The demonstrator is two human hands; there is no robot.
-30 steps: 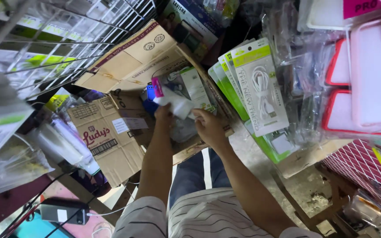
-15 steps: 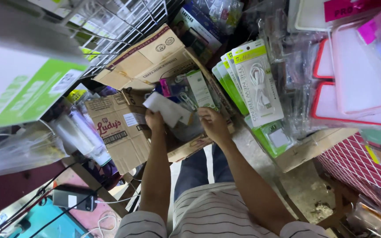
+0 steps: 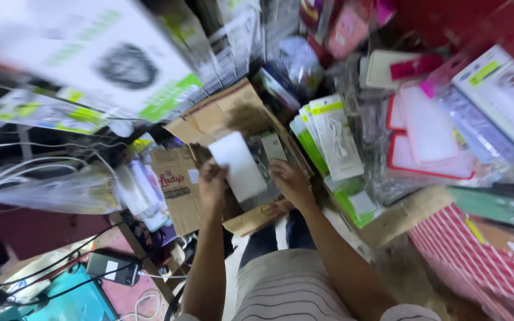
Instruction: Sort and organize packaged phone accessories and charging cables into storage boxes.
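White flat packet [image 3: 240, 165], long axis pointing away up-left, pinched in left hand [image 3: 212, 185] grip.

The place is a crowded stall packed with hanging goods. To the right of the hands, clear-bagged red-rimmed cases [image 3: 426, 139] and green-and-white blister packs [image 3: 337, 139] cover the wall, with a red-and-white striped surface [image 3: 477, 261] lower down. Above and left, a blurred white-and-green box [image 3: 99, 56] looms, and plastic bags [image 3: 49, 190] hang beside it. Below left, white cables [image 3: 144, 300] trail over a reddish floor by a dark phone [image 3: 113, 267] and a teal surface [image 3: 66, 303]. The light is dim and uneven.
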